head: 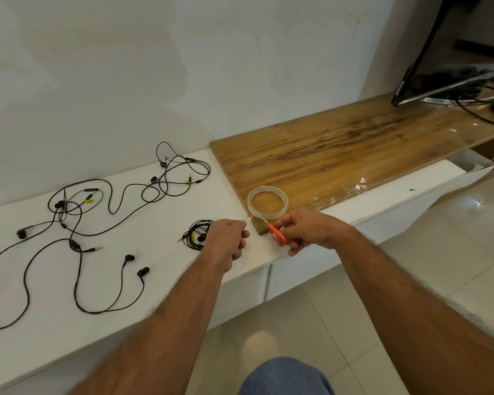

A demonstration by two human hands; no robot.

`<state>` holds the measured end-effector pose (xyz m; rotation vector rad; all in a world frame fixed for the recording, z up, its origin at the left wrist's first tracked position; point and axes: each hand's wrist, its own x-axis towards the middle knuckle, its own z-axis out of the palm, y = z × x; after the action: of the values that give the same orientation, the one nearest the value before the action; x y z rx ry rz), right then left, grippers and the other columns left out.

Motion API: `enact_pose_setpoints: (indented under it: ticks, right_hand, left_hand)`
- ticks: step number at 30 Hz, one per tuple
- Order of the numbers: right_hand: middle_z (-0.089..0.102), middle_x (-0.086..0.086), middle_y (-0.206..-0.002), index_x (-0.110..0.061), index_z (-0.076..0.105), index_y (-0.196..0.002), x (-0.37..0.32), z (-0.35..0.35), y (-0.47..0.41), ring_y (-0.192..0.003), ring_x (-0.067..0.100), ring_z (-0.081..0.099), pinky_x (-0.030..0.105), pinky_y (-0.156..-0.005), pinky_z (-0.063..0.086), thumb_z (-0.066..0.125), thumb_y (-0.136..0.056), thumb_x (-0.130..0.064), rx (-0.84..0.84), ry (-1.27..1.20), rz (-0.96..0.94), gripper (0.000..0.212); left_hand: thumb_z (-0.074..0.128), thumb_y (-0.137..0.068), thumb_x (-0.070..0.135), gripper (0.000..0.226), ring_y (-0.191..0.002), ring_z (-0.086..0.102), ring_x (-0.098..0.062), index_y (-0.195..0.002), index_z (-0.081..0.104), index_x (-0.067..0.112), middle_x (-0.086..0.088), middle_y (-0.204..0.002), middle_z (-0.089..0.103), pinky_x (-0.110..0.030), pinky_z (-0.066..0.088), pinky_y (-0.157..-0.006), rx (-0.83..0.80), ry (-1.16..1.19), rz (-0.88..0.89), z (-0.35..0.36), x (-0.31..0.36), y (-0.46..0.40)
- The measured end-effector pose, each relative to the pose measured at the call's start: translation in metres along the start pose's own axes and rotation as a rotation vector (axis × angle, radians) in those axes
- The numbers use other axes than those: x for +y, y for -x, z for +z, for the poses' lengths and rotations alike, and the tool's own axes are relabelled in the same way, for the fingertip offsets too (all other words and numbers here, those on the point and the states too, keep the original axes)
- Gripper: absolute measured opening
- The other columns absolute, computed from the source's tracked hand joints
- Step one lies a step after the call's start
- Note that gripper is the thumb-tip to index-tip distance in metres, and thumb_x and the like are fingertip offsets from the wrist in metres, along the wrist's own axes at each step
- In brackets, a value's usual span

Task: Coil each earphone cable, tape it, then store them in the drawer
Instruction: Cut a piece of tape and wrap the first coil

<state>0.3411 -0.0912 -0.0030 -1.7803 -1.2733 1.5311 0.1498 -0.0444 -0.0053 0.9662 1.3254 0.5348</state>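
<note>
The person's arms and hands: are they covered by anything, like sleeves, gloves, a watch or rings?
No. Both forearms are bare as far up as the picture shows, with no sleeve edge in view. The left hand and the right hand wear no gloves, and no watch, band or ring shows on either wrist or on the fingers that are visible. The forearms have some hair.

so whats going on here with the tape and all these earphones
A person is cutting clear tape. The left hand pinches the strip pulled from the clear tape roll, and the right hand holds orange-handled scissors at it. One coiled black earphone lies beside the left hand; other black earphones lie uncoiled on the white counter.
</note>
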Motion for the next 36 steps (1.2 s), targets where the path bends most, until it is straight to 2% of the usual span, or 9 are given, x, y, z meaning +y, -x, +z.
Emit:
enact_pose_setpoints:
  ticks: [5, 10, 14, 19, 23, 26, 30, 36]
  right_hand:
    - [0.069, 0.008, -0.078, -0.004, 0.074, -0.097, -0.01, -0.008, 0.0, -0.054, 0.01, 0.056, 0.035, -0.07, 0.061, 0.066, -0.09, -0.009, 0.02, 0.107, 0.002, 0.011]
    - [0.072, 0.018, -0.09, -0.008, 0.075, -0.097, -0.018, -0.012, -0.005, -0.059, 0.012, 0.058, 0.036, -0.069, 0.062, 0.071, -0.087, -0.012, 0.066, 0.255, -0.005, 0.012]
    - [0.071, 0.011, -0.085, -0.01, 0.075, -0.1, -0.024, -0.016, -0.009, -0.064, 0.014, 0.061, 0.029, -0.064, 0.061, 0.073, -0.085, -0.014, 0.083, 0.408, 0.015, 0.015]
    - [0.071, 0.007, -0.098, -0.016, 0.073, -0.106, -0.035, -0.018, -0.016, -0.075, 0.016, 0.067, 0.023, -0.057, 0.056, 0.073, -0.084, -0.014, 0.126, 0.714, 0.045, 0.022]
    - [0.066, -0.001, -0.096, -0.02, 0.068, -0.101, -0.049, -0.018, -0.016, -0.084, 0.016, 0.06, 0.031, -0.068, 0.055, 0.076, -0.08, -0.022, 0.225, 1.113, -0.018, 0.022]
    - [0.06, 0.001, -0.094, -0.018, 0.059, -0.097, -0.058, -0.016, -0.015, -0.086, 0.019, 0.057, 0.032, -0.07, 0.052, 0.071, -0.084, -0.022, 0.242, 1.264, -0.047, 0.019]
    - [0.057, 0.003, -0.094, -0.016, 0.057, -0.099, -0.068, -0.013, -0.018, -0.084, 0.021, 0.053, 0.033, -0.07, 0.046, 0.062, -0.093, -0.026, 0.23, 1.398, -0.089, 0.013]
    - [0.055, 0.003, -0.093, -0.016, 0.06, -0.103, -0.071, -0.01, -0.025, -0.086, 0.02, 0.056, 0.036, -0.079, 0.053, 0.062, -0.092, -0.022, 0.223, 1.467, -0.08, 0.012]
  left_hand:
    - [0.05, -0.098, 0.013, 0.011, -0.052, 0.042, -0.008, -0.091, 0.058, 0.01, -0.005, -0.076, 0.057, -0.015, 0.029, -0.038, 0.012, -0.032, 0.045, 0.003, 0.0, -0.004]
    - [0.05, -0.097, 0.012, 0.013, -0.053, 0.042, -0.009, -0.087, 0.058, 0.011, -0.005, -0.075, 0.057, -0.018, 0.029, -0.04, 0.038, -0.065, 0.079, 0.007, 0.0, -0.01]
    - [0.051, -0.097, 0.012, 0.013, -0.052, 0.043, -0.011, -0.085, 0.057, 0.011, -0.005, -0.075, 0.058, -0.019, 0.029, -0.04, 0.063, -0.084, 0.118, 0.01, 0.0, -0.014]
    - [0.051, -0.097, 0.014, 0.012, -0.052, 0.044, -0.011, -0.088, 0.057, 0.01, -0.005, -0.077, 0.059, -0.02, 0.03, -0.039, 0.082, -0.09, 0.13, 0.011, -0.001, -0.017]
    - [0.052, -0.096, 0.014, 0.011, -0.053, 0.044, -0.012, -0.087, 0.057, 0.011, -0.006, -0.08, 0.06, -0.02, 0.03, -0.038, 0.096, -0.094, 0.127, 0.009, -0.004, -0.02]
    - [0.052, -0.096, 0.015, 0.012, -0.054, 0.045, -0.012, -0.086, 0.057, 0.011, -0.006, -0.08, 0.06, -0.02, 0.03, -0.039, 0.1, -0.103, 0.136, 0.008, -0.005, -0.021]
    - [0.051, -0.096, 0.014, 0.011, -0.055, 0.045, -0.013, -0.091, 0.06, 0.01, -0.006, -0.081, 0.06, -0.022, 0.031, -0.041, 0.105, -0.112, 0.146, 0.007, -0.006, -0.02]
    - [0.051, -0.095, 0.013, 0.015, -0.057, 0.045, -0.014, -0.082, 0.058, 0.011, -0.007, -0.08, 0.059, -0.022, 0.032, -0.044, 0.091, -0.122, 0.14, 0.002, -0.004, -0.014]
